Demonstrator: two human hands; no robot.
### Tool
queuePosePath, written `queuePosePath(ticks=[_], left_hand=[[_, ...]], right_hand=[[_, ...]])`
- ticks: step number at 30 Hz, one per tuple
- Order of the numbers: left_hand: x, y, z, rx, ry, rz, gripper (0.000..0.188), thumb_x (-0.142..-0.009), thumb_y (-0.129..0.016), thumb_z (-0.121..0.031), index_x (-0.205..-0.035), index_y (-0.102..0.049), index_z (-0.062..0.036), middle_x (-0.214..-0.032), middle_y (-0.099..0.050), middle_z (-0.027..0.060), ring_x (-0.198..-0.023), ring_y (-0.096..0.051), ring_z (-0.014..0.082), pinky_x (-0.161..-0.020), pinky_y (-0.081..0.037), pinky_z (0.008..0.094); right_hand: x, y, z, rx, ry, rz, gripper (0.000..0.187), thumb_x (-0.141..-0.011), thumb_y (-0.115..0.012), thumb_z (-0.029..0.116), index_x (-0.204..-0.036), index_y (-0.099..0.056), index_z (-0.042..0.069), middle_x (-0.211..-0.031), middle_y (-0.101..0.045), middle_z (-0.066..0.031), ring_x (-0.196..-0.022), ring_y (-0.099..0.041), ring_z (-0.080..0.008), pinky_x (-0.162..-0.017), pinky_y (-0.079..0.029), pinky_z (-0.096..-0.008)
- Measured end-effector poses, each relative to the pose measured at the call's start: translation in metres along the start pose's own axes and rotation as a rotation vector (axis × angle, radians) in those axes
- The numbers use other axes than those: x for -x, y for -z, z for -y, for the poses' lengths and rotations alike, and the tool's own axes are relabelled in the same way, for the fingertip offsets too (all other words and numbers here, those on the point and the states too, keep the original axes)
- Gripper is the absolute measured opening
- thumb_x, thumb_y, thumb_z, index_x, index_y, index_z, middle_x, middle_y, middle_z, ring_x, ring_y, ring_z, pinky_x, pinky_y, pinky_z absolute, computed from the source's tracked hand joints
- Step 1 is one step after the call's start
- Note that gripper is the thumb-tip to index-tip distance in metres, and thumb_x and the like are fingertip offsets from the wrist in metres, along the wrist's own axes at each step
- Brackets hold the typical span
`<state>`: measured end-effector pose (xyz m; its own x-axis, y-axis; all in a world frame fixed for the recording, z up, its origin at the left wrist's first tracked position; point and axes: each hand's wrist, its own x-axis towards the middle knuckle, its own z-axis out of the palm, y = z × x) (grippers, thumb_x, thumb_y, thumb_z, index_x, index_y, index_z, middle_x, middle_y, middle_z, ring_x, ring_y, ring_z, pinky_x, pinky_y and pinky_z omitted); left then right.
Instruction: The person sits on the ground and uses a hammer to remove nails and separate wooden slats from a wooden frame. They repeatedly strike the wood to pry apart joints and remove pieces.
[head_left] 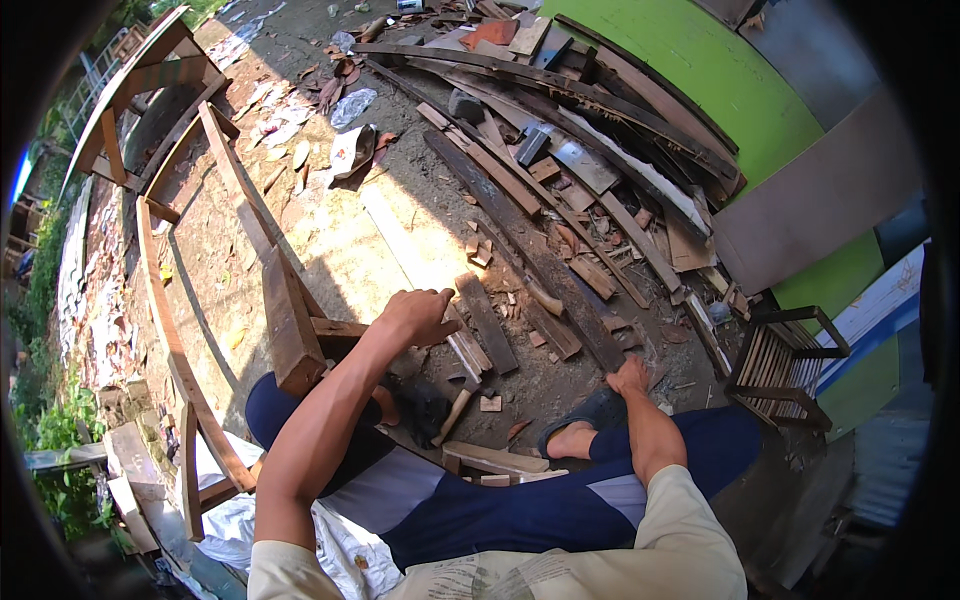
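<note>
My left hand (413, 318) hangs over a long pale wood strip (467, 348), its index finger and thumb apart with nothing visible between them. Whether it touches the strip I cannot tell. Beside it on the ground lies a short grey-brown board (487, 325). My right hand (629, 375) is closed round the near end of a long dark plank (540, 260), which lies slanting away to the far left. A short wooden stick like a handle (453, 417) rests between my feet, near small wood offcuts (490, 404).
At the left stands a wooden frame (165, 300), one beam (290, 330) close by my left forearm. A heap of scrap planks (600, 130) fills the far right, against a green panel (690, 60). A slatted wooden rack (785, 365) stands right of my knee.
</note>
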<state>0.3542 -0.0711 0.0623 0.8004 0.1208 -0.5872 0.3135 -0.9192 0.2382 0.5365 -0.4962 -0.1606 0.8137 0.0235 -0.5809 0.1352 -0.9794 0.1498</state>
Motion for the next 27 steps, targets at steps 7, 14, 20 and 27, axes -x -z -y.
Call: queuePosePath(ticks=[7,14,20,27], left_hand=[[0.008,0.011,0.002,0.008,-0.032,-0.130,0.061,-0.092,-0.060,-0.048,-0.135,-0.050,-0.0048,-0.103,-0.070,0.0211,-0.100,-0.066,0.0396,-0.085,-0.053,0.0499],[0.014,0.014,0.000,0.038,-0.039,-0.156,0.067,-0.090,-0.063,-0.048,-0.139,-0.046,-0.0046,-0.103,-0.070,0.0212,-0.099,-0.067,0.0389,-0.084,-0.054,0.0499],[0.011,0.009,0.004,0.049,-0.040,-0.170,0.065,-0.091,-0.063,-0.047,-0.136,-0.049,-0.0033,-0.106,-0.070,0.0199,-0.101,-0.067,0.0373,-0.086,-0.054,0.0481],[0.013,-0.005,0.005,0.045,0.025,-0.053,0.046,-0.090,-0.062,-0.043,-0.113,-0.068,-0.0037,-0.107,-0.072,0.0158,-0.100,-0.069,0.0319,-0.085,-0.056,0.0440]], right_hand=[[0.026,0.069,-0.020,-0.240,0.191,0.047,0.091,-0.077,-0.076,0.051,-0.141,-0.042,-0.003,-0.134,-0.055,-0.0242,-0.124,-0.056,-0.0346,-0.103,-0.046,-0.0428],[0.051,0.139,-0.024,-1.350,0.160,0.897,0.073,-0.089,-0.061,0.060,-0.128,-0.055,-0.002,-0.109,-0.063,-0.0167,-0.091,-0.062,-0.0319,-0.076,-0.049,-0.0449],[0.131,0.172,0.016,-1.378,0.133,0.970,0.087,-0.085,-0.043,0.082,-0.118,-0.060,0.002,-0.084,-0.066,-0.0159,-0.067,-0.064,-0.0297,-0.055,-0.050,-0.0407],[0.195,0.176,0.065,-1.454,0.416,1.211,0.099,-0.089,-0.031,0.082,-0.128,-0.053,-0.006,-0.082,-0.067,-0.0226,-0.062,-0.066,-0.0300,-0.057,-0.054,-0.0383]])
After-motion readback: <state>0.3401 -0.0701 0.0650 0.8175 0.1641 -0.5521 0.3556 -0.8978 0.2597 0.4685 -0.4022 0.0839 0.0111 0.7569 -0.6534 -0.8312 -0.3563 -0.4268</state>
